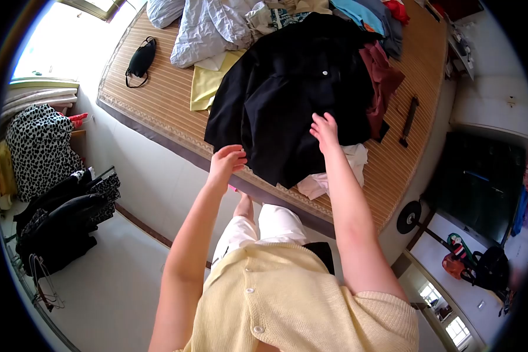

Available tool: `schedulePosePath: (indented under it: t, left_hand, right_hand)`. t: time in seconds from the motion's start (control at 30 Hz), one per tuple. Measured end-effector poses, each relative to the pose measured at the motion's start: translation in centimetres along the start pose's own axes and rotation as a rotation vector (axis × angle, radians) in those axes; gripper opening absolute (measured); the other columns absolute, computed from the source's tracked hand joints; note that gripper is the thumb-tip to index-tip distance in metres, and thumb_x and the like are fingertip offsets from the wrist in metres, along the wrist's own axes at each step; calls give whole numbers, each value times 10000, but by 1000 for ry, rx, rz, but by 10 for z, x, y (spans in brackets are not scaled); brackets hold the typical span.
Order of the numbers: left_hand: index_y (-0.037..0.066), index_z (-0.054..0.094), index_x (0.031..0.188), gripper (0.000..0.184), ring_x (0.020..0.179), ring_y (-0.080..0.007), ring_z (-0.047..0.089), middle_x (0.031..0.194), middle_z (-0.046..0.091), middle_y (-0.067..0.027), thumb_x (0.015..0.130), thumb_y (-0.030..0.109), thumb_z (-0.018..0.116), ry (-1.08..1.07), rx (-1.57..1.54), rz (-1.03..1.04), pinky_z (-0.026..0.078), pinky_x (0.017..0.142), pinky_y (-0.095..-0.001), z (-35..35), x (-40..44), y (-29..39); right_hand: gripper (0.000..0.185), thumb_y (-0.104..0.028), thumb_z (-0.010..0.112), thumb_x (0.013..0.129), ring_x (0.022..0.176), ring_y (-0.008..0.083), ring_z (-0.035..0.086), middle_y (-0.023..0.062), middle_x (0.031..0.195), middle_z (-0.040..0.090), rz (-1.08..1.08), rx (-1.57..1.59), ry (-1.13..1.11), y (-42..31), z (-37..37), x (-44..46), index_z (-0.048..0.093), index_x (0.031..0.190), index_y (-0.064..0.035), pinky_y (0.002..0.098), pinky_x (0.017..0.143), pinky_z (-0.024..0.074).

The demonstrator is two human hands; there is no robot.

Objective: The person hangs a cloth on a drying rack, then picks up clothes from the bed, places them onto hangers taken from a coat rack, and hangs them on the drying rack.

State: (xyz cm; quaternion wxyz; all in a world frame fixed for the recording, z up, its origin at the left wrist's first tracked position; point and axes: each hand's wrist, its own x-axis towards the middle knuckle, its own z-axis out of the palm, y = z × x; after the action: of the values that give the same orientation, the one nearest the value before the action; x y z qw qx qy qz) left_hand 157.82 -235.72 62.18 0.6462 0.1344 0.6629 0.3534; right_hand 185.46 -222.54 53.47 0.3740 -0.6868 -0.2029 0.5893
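Observation:
A large black jacket with one pale round button lies spread over a bed, its lower point hanging near the bed's front edge. My left hand is at the jacket's lower left edge, fingers loosely bent and apart, holding nothing that I can see. Over the jacket's lower right part is my right hand, its fingers spread and also holding nothing. Whether either hand touches the cloth I cannot tell. White and pale pink cloth pokes out beneath my right forearm. A yellow cloth and a dark red garment show from under the jacket.
The bed carries a striped woven mat. On it lie a black face mask, grey-white bedding, blue clothing and a dark bar-shaped object. Black clothes hang on a rack at left. A black weight plate stands at right.

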Motion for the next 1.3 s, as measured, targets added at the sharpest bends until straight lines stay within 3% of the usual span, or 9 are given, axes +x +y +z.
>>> schedulePosePath:
  t: [0.1,0.13,0.27,0.4,0.57,0.73,0.83,1.0,1.3]
  left_hand:
    - [14,586,1184,302,917,-194,657,1049,666,-112,905,100,511,22,11,-7,525,828,-306,-3,-4,-9]
    - [16,596,1174,298,897,-185,657,1041,667,-110,900,96,510,32,2,-7,526,812,-298,-3,-4,-12]
    - [33,608,1171,294,869,-158,650,1025,670,-99,900,91,510,33,-4,22,518,773,-272,-5,-3,-12]
    - [35,601,1181,308,881,-139,639,1085,649,-101,877,69,562,-26,37,101,513,748,-263,4,12,1]
    - [57,595,1192,367,962,-208,619,1171,593,-101,827,74,629,-22,286,674,511,816,-296,66,5,34]
    - [78,630,1145,410,1110,-333,517,1192,574,-129,743,139,678,-83,810,1170,442,954,-391,112,-33,67]
    - [82,653,1123,394,1179,-352,460,1226,567,-145,731,109,691,-430,969,870,401,1003,-395,112,-25,53]
    - [52,622,1175,447,907,-308,659,1045,669,-141,831,335,658,-333,1040,647,525,797,-372,111,-6,30]
    - [-45,636,1064,338,838,-162,636,896,689,-104,844,206,684,-459,589,348,498,770,-292,113,1,11]
  right_hand:
    - [498,-290,727,832,1119,222,532,135,1249,544,23,40,183,-4,30,28,519,1201,-28,362,892,477]
    - [319,-264,713,844,865,137,591,65,1041,639,21,146,57,1,31,42,571,1045,-60,269,715,483]
    - [161,-164,619,904,670,97,552,-13,716,586,-223,189,-92,-27,60,-2,557,799,-58,233,682,424]
    - [90,-105,590,895,639,78,472,-26,673,510,-624,-123,-233,-75,25,-116,583,855,-25,225,624,390]
    - [246,-46,540,723,929,214,563,103,1092,567,-915,-401,-355,-80,-40,-178,627,941,29,263,820,440]
    - [85,-36,571,668,866,223,615,146,1238,581,-1008,-541,-500,-76,-43,-207,594,719,28,279,751,490]
    - [81,-14,589,636,690,217,630,142,1192,619,-967,-600,-470,-69,-51,-220,525,590,8,294,601,501]
    - [72,-24,609,629,696,217,630,119,1157,641,-1035,-580,-516,-66,-54,-232,544,604,-6,304,607,513]
    - [65,-3,597,610,803,243,641,103,1107,656,-1014,-527,-678,-84,-51,-246,542,639,-18,328,703,521]
